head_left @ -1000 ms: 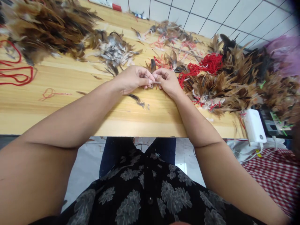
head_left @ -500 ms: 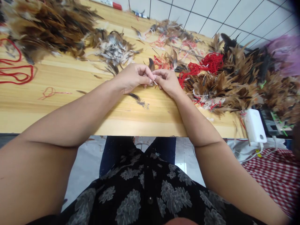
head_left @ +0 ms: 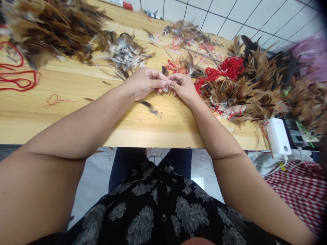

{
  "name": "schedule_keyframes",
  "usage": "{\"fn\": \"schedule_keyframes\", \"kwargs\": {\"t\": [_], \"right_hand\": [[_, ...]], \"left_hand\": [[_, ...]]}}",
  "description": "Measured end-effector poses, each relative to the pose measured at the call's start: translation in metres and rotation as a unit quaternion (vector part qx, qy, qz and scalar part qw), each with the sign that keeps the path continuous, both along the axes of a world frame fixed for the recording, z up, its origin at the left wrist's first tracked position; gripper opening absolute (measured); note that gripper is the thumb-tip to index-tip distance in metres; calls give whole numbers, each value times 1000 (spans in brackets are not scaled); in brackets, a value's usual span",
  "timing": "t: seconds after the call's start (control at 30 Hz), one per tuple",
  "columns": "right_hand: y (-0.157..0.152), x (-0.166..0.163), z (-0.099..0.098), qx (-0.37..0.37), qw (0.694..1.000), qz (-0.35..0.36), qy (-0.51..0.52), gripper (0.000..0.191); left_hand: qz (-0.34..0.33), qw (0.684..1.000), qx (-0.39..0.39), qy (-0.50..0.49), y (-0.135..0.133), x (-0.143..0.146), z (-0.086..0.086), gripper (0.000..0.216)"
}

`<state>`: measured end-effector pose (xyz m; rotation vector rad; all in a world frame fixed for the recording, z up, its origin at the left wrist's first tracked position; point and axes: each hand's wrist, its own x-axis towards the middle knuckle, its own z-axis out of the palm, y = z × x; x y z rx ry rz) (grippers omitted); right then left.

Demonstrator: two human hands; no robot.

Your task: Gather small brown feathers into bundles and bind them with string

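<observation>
My left hand (head_left: 144,83) and my right hand (head_left: 183,87) meet over the wooden table (head_left: 76,112), fingertips pinched together on a small feather (head_left: 166,89) whose pale quill shows between them. A dark feather tip (head_left: 164,70) sticks up behind the fingers. Just under my left hand lies a loose dark feather (head_left: 149,107) on the wood. A bundle of brown feathers tied with red string (head_left: 237,98) lies right beside my right hand.
A big pile of brown feathers (head_left: 51,30) fills the far left, grey-white feathers (head_left: 125,52) lie behind my hands, red cord (head_left: 231,68) at the right, red cord loops (head_left: 15,80) at the left edge. A white power bank (head_left: 278,136) sits at the table's right corner.
Both hands have stayed together at the same spot. The fingers have shifted slightly on the small feather, and the hands sit a little farther up the table.
</observation>
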<state>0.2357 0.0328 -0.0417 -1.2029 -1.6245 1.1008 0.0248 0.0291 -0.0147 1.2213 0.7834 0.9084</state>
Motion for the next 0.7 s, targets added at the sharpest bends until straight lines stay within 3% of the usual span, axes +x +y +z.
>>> {"fn": "schedule_keyframes", "kwargs": {"t": [0.3, 0.53, 0.7], "right_hand": [[3, 3, -6, 6, 1000, 17, -16, 62], [7, 3, -11, 29, 999, 0, -35, 62], [8, 3, -12, 21, 999, -4, -41, 60]], "left_hand": [[10, 1000, 2, 9, 1, 2, -4, 30], [57, 992, 81, 84, -7, 7, 5, 26], [64, 982, 132, 118, -9, 9, 2, 21]]}}
